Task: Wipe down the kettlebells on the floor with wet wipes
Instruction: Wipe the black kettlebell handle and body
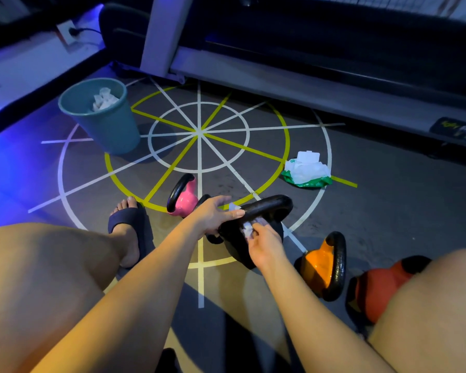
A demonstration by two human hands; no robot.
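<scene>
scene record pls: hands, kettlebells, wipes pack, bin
left hand: holds black kettlebell by its handle
right hand: presses wipe on the black kettlebell's body
others: pink kettlebell beyond left hand; orange kettlebell and red kettlebell on the right side
wipes pack: open, on floor
bin: upright, used wipes inside

The person's arms (145, 278) and legs (51, 265) are bare, and the left foot (129, 249) wears a dark, open-toed slide sandal (128, 219).
</scene>
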